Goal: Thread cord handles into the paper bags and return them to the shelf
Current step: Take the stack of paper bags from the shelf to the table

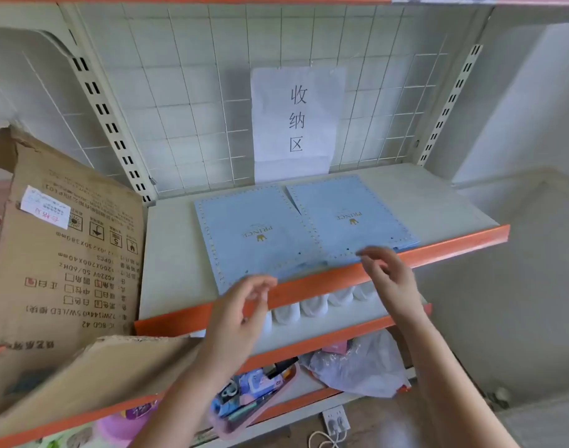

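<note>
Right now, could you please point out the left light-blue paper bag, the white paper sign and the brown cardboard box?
Left light-blue paper bag (244, 221): head view, middle of its printed face.
White paper sign (297, 121): head view, sheet's centre.
Brown cardboard box (66, 270): head view, printed side panel.

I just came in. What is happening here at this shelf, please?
A person reaches with both hands to two flat light-blue paper bags lying side by side on the shelf. The left hand is near the front edge of the left bag, the right hand at the front edge of the right bag. Neither hand grips anything, and no cord handles show.
</note>
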A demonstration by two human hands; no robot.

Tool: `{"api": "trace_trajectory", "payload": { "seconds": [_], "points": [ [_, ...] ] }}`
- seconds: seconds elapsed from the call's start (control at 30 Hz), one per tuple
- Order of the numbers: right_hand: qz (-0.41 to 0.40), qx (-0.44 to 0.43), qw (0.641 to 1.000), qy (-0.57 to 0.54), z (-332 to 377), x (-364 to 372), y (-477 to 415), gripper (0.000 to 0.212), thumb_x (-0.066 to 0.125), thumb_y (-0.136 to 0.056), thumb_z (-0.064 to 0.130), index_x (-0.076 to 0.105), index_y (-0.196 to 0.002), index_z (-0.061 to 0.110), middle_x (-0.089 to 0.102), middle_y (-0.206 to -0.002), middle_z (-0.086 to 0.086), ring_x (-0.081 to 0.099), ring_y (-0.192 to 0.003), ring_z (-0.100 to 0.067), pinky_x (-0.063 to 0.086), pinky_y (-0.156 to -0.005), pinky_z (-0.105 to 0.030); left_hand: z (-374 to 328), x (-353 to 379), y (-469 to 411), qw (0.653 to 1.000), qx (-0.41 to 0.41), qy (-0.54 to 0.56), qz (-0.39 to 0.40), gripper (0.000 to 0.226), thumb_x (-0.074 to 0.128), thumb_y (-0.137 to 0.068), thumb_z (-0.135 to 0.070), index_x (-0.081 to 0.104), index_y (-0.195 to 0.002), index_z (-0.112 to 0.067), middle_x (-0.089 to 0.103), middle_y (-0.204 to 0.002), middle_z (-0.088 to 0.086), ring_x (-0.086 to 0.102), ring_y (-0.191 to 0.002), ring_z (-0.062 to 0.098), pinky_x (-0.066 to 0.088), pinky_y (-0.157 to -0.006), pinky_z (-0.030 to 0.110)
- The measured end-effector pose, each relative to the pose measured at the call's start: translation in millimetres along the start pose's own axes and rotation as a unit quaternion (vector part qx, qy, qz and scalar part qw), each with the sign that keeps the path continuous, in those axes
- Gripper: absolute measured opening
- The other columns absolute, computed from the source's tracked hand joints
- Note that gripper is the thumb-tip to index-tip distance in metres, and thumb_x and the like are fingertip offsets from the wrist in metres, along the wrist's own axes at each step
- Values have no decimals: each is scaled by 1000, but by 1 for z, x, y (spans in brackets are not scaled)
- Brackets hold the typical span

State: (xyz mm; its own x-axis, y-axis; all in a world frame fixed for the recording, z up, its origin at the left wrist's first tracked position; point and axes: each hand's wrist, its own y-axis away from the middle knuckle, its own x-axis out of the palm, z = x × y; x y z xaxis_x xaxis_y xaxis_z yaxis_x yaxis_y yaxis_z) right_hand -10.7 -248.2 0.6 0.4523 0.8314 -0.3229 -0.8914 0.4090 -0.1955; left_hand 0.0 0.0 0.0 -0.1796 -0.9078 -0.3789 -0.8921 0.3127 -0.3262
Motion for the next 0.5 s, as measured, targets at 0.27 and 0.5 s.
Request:
{"api": "trace_trajectory", "payload": {
  "seconds": [0.27,0.5],
  "points": [
    [162,-6,964,212,-34,-1,-118,48,66,-82,41,53,-127,30,46,-137,1,38,-129,-18,29,-109,-35,41,-8,-59,922,-225,-301,-94,59,67,-82,-22,43,-133,-4,41,-135,18,37,-123,38,31,-101,43],
    [134,120,903,390,-59,-32,-164,75,60,-81,56,30,-144,27,33,-146,-7,30,-131,-34,28,-105,-46,49,-8,-86,911,-312,-233,-137,67,67,-84,-19,34,-140,-3,42,-139,18,37,-127,37,26,-105,40]
  ]
}}
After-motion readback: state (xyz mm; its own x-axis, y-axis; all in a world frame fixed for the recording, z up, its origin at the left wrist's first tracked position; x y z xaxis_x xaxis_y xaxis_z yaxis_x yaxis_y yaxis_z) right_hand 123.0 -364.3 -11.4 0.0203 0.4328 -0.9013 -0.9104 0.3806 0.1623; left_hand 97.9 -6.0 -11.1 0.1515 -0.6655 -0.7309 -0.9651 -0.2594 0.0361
